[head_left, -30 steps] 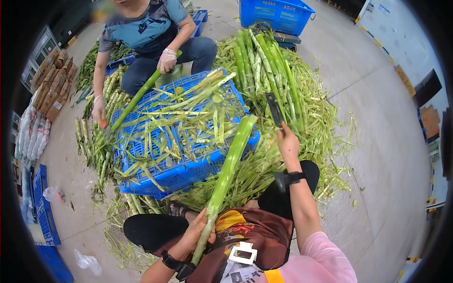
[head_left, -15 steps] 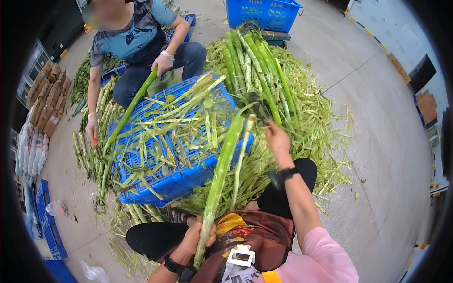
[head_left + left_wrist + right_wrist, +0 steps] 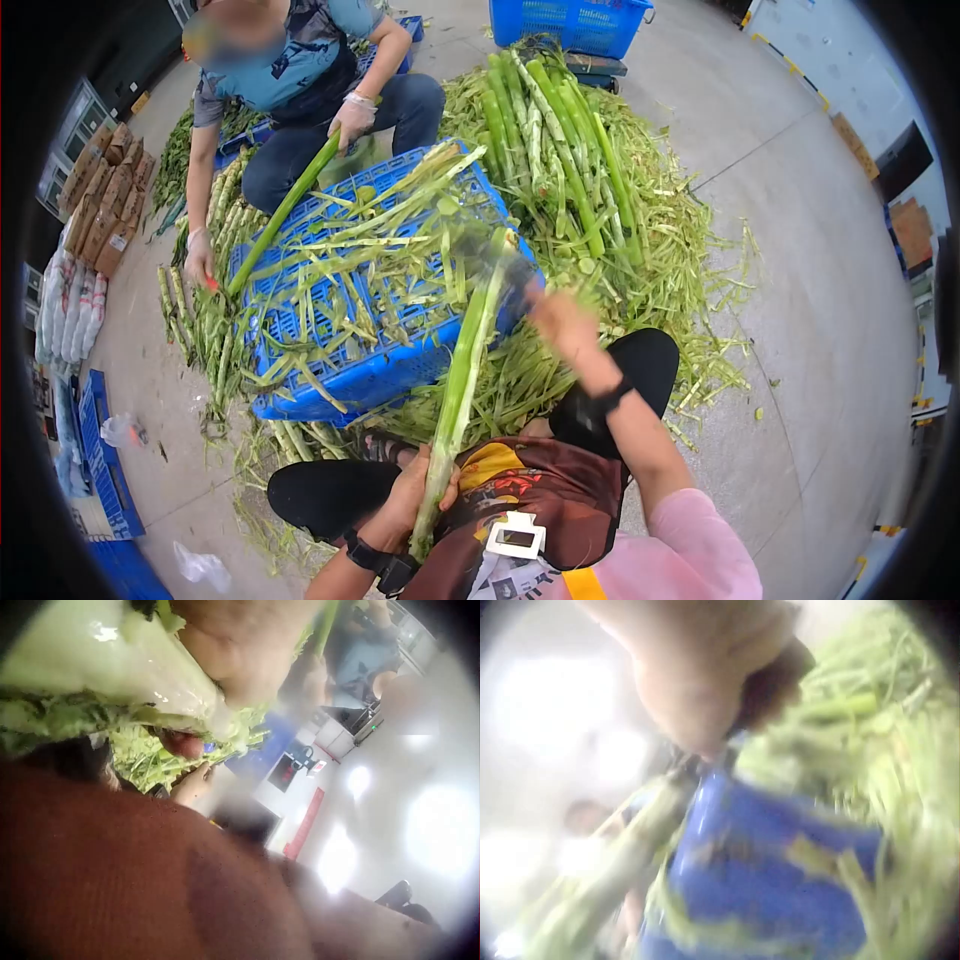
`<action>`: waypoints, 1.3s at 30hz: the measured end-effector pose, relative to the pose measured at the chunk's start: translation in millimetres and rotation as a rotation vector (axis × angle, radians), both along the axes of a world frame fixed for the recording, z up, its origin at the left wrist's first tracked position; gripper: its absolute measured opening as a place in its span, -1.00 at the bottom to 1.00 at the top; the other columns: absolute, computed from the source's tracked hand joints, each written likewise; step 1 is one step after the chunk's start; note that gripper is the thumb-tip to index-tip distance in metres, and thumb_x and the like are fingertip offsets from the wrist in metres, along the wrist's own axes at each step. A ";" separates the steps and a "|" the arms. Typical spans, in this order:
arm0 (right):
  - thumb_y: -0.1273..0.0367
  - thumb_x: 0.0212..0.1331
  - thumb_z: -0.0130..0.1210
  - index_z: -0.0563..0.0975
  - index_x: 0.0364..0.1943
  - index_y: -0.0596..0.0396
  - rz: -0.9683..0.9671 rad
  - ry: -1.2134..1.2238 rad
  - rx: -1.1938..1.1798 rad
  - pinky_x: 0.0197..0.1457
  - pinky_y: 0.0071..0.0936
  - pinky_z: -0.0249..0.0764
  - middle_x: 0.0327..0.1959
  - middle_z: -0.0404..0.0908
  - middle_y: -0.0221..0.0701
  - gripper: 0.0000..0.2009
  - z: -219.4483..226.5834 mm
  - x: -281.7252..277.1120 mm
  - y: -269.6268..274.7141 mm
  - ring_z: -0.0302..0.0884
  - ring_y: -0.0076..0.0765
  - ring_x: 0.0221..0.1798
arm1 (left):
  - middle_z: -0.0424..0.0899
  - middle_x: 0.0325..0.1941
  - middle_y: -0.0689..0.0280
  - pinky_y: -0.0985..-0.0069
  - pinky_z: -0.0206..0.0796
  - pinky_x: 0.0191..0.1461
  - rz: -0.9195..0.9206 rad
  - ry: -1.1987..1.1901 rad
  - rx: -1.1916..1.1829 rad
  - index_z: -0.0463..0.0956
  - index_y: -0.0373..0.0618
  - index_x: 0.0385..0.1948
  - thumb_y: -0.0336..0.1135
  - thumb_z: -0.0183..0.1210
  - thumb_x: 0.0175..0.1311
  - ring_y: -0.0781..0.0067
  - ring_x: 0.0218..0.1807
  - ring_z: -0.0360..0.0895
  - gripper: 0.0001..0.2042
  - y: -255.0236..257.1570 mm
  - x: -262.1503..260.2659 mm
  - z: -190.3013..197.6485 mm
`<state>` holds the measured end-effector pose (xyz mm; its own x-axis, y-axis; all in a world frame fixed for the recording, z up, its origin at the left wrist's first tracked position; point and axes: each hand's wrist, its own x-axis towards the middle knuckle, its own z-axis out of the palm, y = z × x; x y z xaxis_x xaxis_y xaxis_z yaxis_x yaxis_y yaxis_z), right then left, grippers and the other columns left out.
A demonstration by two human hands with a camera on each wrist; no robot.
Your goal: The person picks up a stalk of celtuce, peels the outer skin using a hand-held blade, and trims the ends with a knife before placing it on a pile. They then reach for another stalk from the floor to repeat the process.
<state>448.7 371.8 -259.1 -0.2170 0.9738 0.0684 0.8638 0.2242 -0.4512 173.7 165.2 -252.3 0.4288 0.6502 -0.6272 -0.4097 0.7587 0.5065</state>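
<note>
My left hand (image 3: pixel 410 492) grips the lower end of a long green stem, which looks like celtuce (image 3: pixel 462 375), slanting up from my lap. Pale stripped bands run along its side. In the left wrist view, fingers (image 3: pixel 240 645) wrap the wet, pale stalk end. My right hand (image 3: pixel 565 325) holds a dark peeler (image 3: pixel 515 268), blurred by motion, at the stem's upper end. The right wrist view shows that hand (image 3: pixel 690 675) curled around a dark handle, above a blue crate corner.
Before me an upturned-looking blue crate (image 3: pixel 330 388) is strewn with peelings. Thick stems (image 3: pixel 560 150) lie on a peelings heap (image 3: pixel 680 300) at right. Across the crate, another person with gloved hands (image 3: pixel 353 118) works a long stalk (image 3: pixel 290 210). A blue basket (image 3: pixel 570 25) stands behind.
My right hand and the peeler moved from right of the stem down along it, with a strip coming away, then back up to its top. My left hand kept its grip.
</note>
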 end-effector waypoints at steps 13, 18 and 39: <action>0.28 0.15 0.02 0.46 0.10 -0.28 0.733 0.104 0.276 -0.58 -0.28 0.39 -0.56 0.42 -0.35 -0.62 -19.6 -20.9 -100.6 0.48 -0.19 -0.54 | 0.43 -0.52 0.26 0.55 0.24 -0.49 -0.098 -0.144 -0.035 0.27 -0.08 -0.03 0.12 -0.33 0.44 0.40 -0.60 0.35 -0.55 7.0 -13.0 -18.9; 0.23 0.16 0.09 0.47 0.09 -0.24 -0.035 -0.110 0.169 -0.38 -0.19 0.47 -0.39 0.58 -0.24 -0.64 -26.5 15.2 15.4 0.55 -0.05 -0.39 | 0.40 -0.53 0.27 0.57 0.23 -0.56 -0.069 -0.042 0.080 -0.03 0.24 0.35 0.21 -0.31 0.40 0.44 -0.64 0.34 -0.44 10.8 -0.5 3.1; 0.26 0.11 0.16 0.51 0.07 -0.15 -0.058 0.237 0.394 -0.46 -0.28 0.45 -0.48 0.52 -0.28 -0.62 -9.8 8.9 -5.2 0.51 -0.14 -0.49 | 0.41 -0.46 0.27 0.53 0.26 -0.53 -0.013 0.107 0.103 0.00 0.03 0.34 0.11 -0.29 0.44 0.45 -0.65 0.33 -0.45 8.5 12.1 13.6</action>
